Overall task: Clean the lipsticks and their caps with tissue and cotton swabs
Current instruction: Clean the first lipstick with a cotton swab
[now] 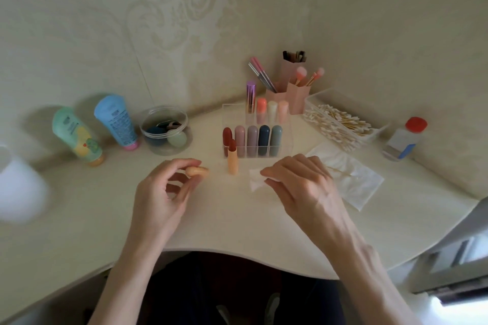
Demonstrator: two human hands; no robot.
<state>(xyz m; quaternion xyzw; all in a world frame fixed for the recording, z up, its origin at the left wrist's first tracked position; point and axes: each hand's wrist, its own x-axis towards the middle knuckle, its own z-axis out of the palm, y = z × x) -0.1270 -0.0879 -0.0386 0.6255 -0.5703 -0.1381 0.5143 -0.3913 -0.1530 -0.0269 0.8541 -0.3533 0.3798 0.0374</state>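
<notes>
left hand (163, 192) fingers pinch the cap (196, 171) at 9 o'clock of the lipstick (232, 163), right hand (298, 182) fingers pinch tissue (256, 183), ready to wipe it

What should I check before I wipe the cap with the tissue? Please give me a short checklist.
1. The left hand pinches the cap: ok.
2. The right hand holds the tissue piece: ok.
3. The open lipstick stands upright, apart from both hands: ok.
4. The cap's opening faces the tissue piece: cannot tell.
5. The cotton swabs lie in their box: ok.
</notes>
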